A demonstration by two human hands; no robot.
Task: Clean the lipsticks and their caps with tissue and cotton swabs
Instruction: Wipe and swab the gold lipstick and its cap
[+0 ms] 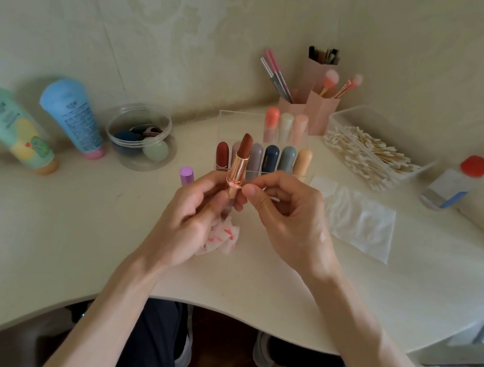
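My left hand (pixel 197 208) grips an uncapped lipstick (pixel 238 164) upright; its bullet is brown-red and its tube rose-gold. My right hand (pixel 286 214) pinches a cotton swab (pixel 272 199), whose stained tip touches the tube's collar just below the gold band. A crumpled tissue (pixel 220 238) with red smears lies on the desk under my left hand. A lilac cap (pixel 186 175) stands to the left of my hands. Behind them, a clear organiser (pixel 234 117) holds several capped lipsticks (pixel 270 158) in two rows.
A clear box of cotton swabs (pixel 371 158) sits at the back right, with flat tissues (pixel 357 218) in front of it and a red-capped bottle (pixel 452 185) beside it. Pink brush holders (pixel 316 106) stand behind. Two tubes (pixel 73 116) and a round tub (pixel 141 135) lie at left.
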